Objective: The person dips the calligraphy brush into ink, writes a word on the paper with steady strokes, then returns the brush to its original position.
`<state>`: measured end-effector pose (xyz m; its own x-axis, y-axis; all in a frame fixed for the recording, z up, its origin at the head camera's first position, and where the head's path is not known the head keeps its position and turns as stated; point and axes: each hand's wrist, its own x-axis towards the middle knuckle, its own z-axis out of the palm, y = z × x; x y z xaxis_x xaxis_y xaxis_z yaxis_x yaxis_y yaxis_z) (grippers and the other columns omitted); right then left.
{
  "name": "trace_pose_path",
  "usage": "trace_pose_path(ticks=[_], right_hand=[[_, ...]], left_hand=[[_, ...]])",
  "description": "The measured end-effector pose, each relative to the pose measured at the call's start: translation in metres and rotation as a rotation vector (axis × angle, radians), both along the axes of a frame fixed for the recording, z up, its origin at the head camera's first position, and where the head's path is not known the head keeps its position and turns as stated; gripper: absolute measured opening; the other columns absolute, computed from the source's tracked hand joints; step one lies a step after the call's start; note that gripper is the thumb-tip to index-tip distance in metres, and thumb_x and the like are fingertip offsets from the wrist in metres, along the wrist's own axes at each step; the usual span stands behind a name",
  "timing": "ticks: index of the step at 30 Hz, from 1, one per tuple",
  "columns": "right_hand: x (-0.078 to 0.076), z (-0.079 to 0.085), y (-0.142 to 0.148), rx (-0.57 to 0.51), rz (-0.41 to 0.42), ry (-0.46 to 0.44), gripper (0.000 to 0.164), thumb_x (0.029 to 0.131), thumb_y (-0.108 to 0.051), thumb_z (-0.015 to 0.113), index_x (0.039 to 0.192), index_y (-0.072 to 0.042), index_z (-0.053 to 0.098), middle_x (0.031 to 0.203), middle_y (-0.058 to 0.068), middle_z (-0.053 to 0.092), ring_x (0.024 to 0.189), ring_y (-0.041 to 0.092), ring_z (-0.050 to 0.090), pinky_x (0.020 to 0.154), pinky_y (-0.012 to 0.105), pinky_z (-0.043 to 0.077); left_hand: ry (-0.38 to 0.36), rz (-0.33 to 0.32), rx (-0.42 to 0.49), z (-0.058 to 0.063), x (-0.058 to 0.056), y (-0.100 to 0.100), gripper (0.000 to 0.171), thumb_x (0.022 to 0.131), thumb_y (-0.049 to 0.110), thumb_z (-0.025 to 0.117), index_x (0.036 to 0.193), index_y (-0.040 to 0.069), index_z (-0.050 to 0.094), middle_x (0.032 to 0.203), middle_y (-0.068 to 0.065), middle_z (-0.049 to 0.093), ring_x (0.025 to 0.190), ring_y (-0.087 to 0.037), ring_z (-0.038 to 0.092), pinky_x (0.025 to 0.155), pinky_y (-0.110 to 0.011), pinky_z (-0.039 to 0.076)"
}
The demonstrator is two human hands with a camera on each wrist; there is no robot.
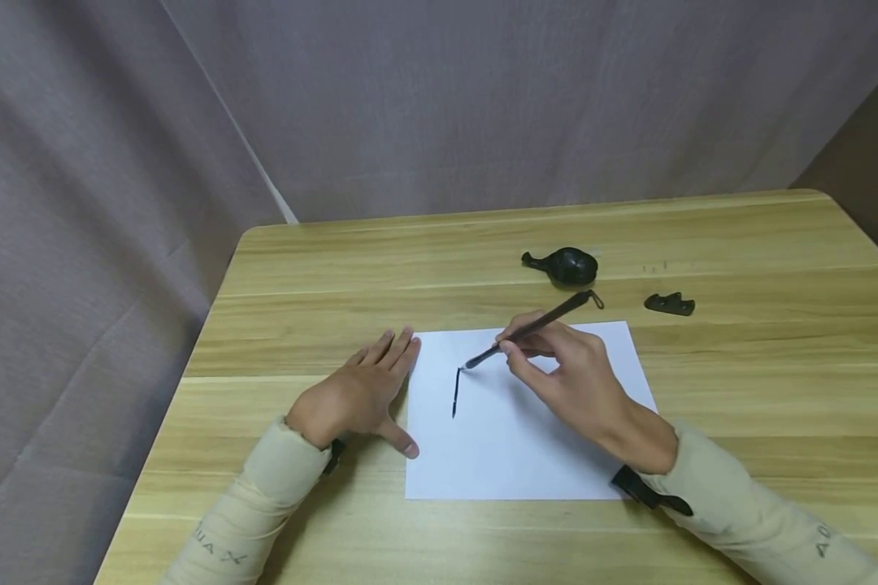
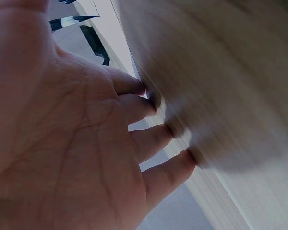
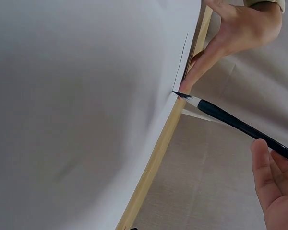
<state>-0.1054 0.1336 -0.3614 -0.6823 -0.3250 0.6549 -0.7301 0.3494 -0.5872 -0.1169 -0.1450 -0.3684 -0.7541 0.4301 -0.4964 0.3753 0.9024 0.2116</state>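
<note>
My right hand [image 1: 567,370] pinches a dark-handled writing brush [image 1: 534,327] with a hanging loop at its top end. In the right wrist view the brush [image 3: 230,120] has a pale bristle head with a black, inked tip at the paper's surface. A thin black stroke [image 1: 456,394] runs down the left part of the white paper [image 1: 512,463], and the tip is at the stroke's upper end. My left hand [image 1: 362,390] lies with fingers spread at the paper's left edge. Its fingertips touch the tabletop in the left wrist view, and nothing is in the palm [image 2: 72,120].
Behind the paper, a glossy black gourd-shaped object [image 1: 572,266] lies on the wooden table [image 1: 322,276]. To its right is a small dark brush rest [image 1: 669,305] with a peaked outline. A grey curtain [image 1: 446,106] hangs beyond the table's back edge.
</note>
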Motion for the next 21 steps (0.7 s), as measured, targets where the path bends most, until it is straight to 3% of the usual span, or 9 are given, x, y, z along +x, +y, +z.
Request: trace_pose_path(ticks=[14,21], right_hand=[[0.011,0.002,0.008,0.023,0.013,-0.002,0.026,0.084,0.016,0.076,0.103,-0.001,0.072,0.1,0.006,0.078,0.084,0.019,0.077,0.081,0.016,0.059],[0.023,0.005,0.013,0.053,0.032,-0.014,0.018,0.088,0.007,0.075,0.103,-0.001,0.071,0.1,0.006,0.077,0.084,0.019,0.077,0.08,0.016,0.059]], left_hand=[[-0.002,-0.004,0.015,0.002,0.001,0.0,0.151,0.068,0.066,0.092,0.17,0.011,-0.004,0.177,-0.006,-0.016,0.163,-0.032,-0.011,0.131,-0.054,0.007],[0.001,-0.008,0.011,0.002,0.001,0.0,0.15,0.068,0.066,0.092,0.17,0.011,-0.004,0.177,-0.007,-0.015,0.163,-0.032,-0.011,0.131,-0.055,0.008]])
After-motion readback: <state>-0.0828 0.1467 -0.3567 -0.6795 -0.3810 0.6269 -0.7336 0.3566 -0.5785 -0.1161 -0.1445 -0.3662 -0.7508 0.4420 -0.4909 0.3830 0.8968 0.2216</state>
